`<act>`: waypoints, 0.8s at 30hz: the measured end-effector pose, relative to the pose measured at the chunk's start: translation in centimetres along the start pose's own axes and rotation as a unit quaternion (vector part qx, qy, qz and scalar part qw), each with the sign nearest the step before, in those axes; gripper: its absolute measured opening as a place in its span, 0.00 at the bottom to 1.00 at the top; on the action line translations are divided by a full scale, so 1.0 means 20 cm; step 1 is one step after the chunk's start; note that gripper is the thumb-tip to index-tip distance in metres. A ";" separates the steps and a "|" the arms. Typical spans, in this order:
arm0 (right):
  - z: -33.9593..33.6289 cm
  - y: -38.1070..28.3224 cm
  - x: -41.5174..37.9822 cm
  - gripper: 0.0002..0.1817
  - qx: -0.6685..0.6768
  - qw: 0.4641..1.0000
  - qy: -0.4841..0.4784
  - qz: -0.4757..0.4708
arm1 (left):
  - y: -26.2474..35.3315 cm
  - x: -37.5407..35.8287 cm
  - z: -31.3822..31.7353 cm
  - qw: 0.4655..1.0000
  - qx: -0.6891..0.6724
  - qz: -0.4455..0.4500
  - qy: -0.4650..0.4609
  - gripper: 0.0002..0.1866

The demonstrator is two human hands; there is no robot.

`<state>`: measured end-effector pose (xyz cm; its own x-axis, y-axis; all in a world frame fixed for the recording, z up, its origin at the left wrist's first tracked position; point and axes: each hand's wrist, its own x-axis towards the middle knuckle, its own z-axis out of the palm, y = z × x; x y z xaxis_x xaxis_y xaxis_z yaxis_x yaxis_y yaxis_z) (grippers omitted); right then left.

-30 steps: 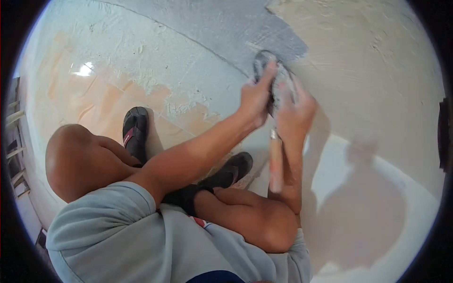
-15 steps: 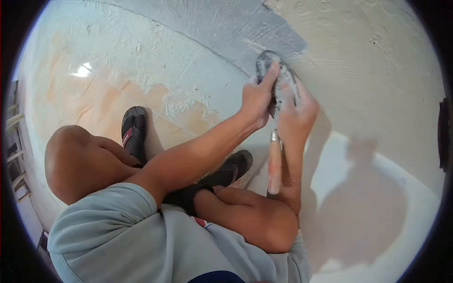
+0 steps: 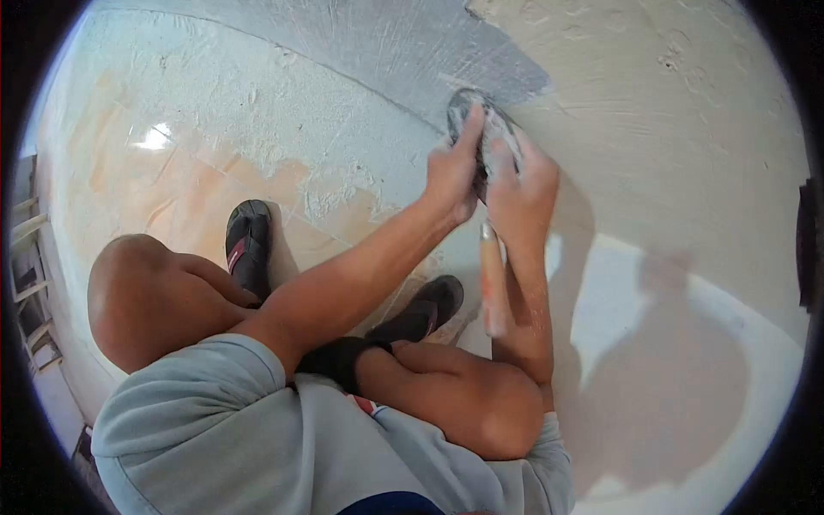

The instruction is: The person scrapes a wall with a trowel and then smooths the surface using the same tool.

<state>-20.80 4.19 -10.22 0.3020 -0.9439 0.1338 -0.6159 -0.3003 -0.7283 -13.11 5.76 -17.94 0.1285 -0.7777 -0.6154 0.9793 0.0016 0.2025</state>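
A trowel (image 3: 496,129) with a dark, round-ended blade smeared with white paste is held between both my hands, in front of the wall's foot. Its worn wooden handle (image 3: 493,283) hangs down beside my right forearm, with a metal collar at the top. My left hand (image 3: 455,172) grips the blade's left edge, the thumb stretched along its face. Against the right side of the blade, my right hand (image 3: 524,193) is closed, with fingers partly blurred. White residue coats the fingers of both hands.
The wall (image 3: 652,137) has a grey patch (image 3: 412,51) beside cream coating. White splatter covers much of the tiled floor (image 3: 197,180). My dark shoes (image 3: 250,249) stand below my bent knees. Wooden slats (image 3: 33,257) are at the far left. My shadow falls at right.
Both hands and the trowel have shifted slightly left in the view, along with a small camera movement. The right hand's fingers have moved up along the blade; both hands keep their hold.
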 end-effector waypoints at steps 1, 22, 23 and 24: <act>0.00 -0.02 0.00 0.14 -0.020 1.000 -0.006 -0.001 | -0.02 0.00 0.00 0.999 0.031 0.018 -0.015 0.24; 0.00 -0.04 0.01 0.16 0.020 0.999 0.012 -0.025 | 0.00 0.01 0.01 0.997 -0.016 0.005 -0.073 0.22; -0.03 -0.04 0.01 0.16 -0.001 1.000 -0.004 -0.013 | -0.03 0.01 0.03 0.998 -0.010 0.001 -0.056 0.22; -0.05 -0.04 0.00 0.16 -0.021 1.000 -0.022 0.001 | -0.04 -0.01 0.04 0.999 -0.003 -0.002 -0.036 0.22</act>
<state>-20.96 4.27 -8.98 0.3319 -0.9377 0.1030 -0.6457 -0.3054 -0.6999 -14.14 5.36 -17.33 0.1124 -0.8209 -0.5599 0.9809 0.0017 0.1945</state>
